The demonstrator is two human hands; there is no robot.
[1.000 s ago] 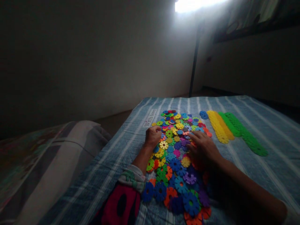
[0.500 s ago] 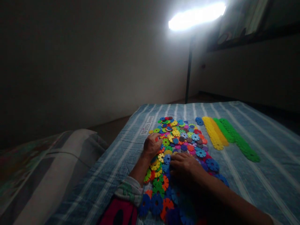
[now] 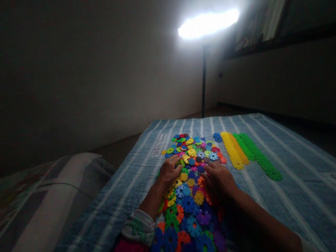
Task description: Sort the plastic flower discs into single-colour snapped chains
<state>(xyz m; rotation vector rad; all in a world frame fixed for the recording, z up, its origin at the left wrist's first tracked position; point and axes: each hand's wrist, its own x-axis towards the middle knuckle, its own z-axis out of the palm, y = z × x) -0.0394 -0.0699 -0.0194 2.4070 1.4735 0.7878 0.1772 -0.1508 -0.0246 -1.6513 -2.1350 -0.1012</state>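
Many colourful notched discs [image 3: 189,203] lie in a long, overlapping pile on a striped cloth. My left hand [image 3: 170,171] rests on the pile's left side, fingers bent over the discs; what is under the fingertips is hidden. On the right side of the pile my right hand [image 3: 219,176] reaches over the discs with its fingers spread a little, nothing seen held in it. To the right, apart from the pile, lie overlapping rows of yellow discs [image 3: 232,150] and green discs [image 3: 259,155], with a few blue discs [image 3: 217,137] beside them.
The blue cloth [image 3: 296,189] with white stripes covers the flat surface. A bright lamp [image 3: 208,24] on a dark pole [image 3: 204,84] stands beyond the far edge. Folded striped fabric [image 3: 60,196] lies at the left.
My right hand has moved forward and a little right over the pile, uncovering more blue, purple and yellow discs. My left hand has shifted slightly down in the view, which has itself moved.
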